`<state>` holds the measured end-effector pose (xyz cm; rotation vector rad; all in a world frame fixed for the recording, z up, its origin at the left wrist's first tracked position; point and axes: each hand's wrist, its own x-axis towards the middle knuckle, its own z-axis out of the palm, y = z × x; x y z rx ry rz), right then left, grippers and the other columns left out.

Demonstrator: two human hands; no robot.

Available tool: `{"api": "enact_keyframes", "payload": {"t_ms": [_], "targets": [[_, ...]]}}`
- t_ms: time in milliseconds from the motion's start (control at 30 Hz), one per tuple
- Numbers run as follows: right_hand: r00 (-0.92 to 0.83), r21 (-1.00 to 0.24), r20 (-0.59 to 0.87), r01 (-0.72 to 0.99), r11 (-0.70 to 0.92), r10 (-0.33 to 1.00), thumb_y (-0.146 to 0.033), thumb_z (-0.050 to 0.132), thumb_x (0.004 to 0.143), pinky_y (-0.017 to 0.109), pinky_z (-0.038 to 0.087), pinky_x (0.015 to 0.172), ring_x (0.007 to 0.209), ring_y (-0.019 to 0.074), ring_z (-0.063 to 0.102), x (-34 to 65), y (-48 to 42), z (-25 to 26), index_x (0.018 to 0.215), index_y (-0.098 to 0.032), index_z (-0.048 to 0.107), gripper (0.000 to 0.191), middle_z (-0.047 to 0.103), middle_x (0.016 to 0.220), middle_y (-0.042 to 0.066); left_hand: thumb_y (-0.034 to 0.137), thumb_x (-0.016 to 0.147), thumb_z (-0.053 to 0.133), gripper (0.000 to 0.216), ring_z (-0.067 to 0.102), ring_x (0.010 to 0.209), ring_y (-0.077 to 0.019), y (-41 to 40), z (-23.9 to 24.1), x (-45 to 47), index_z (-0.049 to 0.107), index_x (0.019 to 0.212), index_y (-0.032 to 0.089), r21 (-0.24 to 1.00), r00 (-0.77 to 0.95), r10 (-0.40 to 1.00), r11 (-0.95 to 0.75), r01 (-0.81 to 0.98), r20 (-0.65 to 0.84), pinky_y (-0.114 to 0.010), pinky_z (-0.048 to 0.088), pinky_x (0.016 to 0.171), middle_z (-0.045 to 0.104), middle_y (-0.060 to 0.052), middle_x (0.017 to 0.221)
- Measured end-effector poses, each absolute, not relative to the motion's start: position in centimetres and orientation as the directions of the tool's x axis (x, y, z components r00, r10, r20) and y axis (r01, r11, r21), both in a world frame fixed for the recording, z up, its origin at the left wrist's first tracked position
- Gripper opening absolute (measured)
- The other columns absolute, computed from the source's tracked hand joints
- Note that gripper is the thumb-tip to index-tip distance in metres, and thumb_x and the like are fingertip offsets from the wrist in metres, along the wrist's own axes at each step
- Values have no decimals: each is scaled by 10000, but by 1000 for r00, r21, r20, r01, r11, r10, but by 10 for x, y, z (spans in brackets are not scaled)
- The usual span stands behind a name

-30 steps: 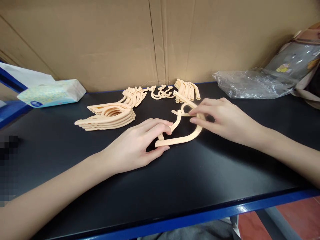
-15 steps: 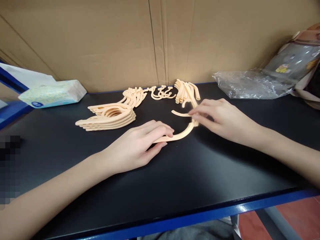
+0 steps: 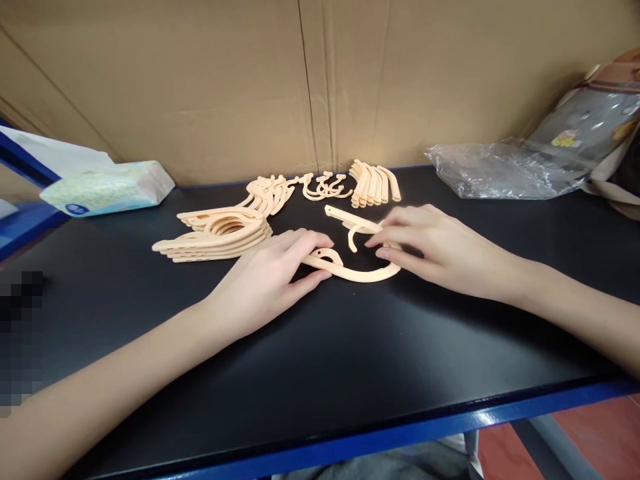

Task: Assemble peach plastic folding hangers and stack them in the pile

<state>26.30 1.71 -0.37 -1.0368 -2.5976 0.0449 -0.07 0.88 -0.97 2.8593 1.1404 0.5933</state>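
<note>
On the worktop (image 3: 350, 373), a stack of finished hangers (image 3: 220, 237) lies left of the grip and loose arms (image 3: 373, 183) lie beyond it, so some joining looks done and several remain. The left hand (image 3: 260, 280) pinches one curved arm (image 3: 360, 275); the right hand (image 3: 440, 250) touches, perhaps pinches, its hook (image 3: 356, 230). A moment ago that arm stood on edge; now it lies flat.

The curved arm (image 3: 360, 275), held up on edge a second ago, has been turned and laid flat on the worktop (image 3: 350, 347). A second arm (image 3: 347, 217) has been swung out toward the upper middle of the frame, with the small hook (image 3: 354, 237) now exposed below it. The left hand (image 3: 265, 280) has been shifted slightly left and up, the right hand (image 3: 440, 250) lowered.
</note>
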Motion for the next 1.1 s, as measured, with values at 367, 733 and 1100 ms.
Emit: {"api": "enact_keyframes", "payload": {"t_ms": [367, 733, 1100], "targets": [[-747, -195, 246, 586, 786, 618, -283, 460, 978, 374, 376, 888, 930, 186, 576, 259, 13, -3, 1118, -212, 659, 253, 621, 1000, 60, 365, 958, 513, 244, 591, 953, -233, 11, -5, -2, 600, 1085, 176, -31, 723, 606, -759, 650, 332, -365, 450, 839, 667, -60, 1016], [-765, -234, 264, 540, 808, 588, -299, 472, 976, 348, 362, 863, 889, 172, 562, 257, 10, 0, 1089, -196, 667, 247, 609, 953, 51, 316, 968, 497, 209, 588, 954, -239, 10, -2, -2, 606, 1073, 172, -174, 743, 546, -748, 641, 386, -362, 453, 805, 630, -89, 1102], [-806, -301, 252, 460, 835, 535, -378, 419, 993, 333, 392, 816, 859, 181, 540, 253, 4, 3, 1096, -186, 652, 318, 592, 906, 54, 271, 959, 479, 185, 606, 856, -238, 9, -4, -2, 563, 1085, 164, -168, 681, 633, -675, 718, 369, -359, 460, 768, 678, -64, 983]]}}
